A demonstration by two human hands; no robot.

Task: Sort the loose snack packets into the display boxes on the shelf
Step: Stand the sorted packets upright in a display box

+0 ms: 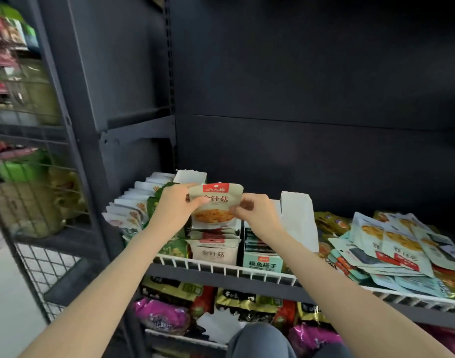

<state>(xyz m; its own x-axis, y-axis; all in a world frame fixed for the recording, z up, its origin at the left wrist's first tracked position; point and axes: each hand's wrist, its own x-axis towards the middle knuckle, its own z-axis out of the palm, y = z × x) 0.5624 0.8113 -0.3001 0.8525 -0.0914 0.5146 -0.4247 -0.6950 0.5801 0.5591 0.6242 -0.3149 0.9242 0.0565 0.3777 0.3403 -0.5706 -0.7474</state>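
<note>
Parts going unseen on the shelf

The left hand [176,202] is covering the beige packet's [216,205] left edge; the loose packet pile [391,249] is running off the right edge; the neighbouring rack's goods [22,99] are blurring beyond reading; the lower-shelf packets [164,316] are hiding partly behind the forearms.

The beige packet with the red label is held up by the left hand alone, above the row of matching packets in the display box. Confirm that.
Not quite: both hands hold it. In the head view the left hand and right hand each pinch a side of the beige packet, above the matching packets in the display box.
</note>
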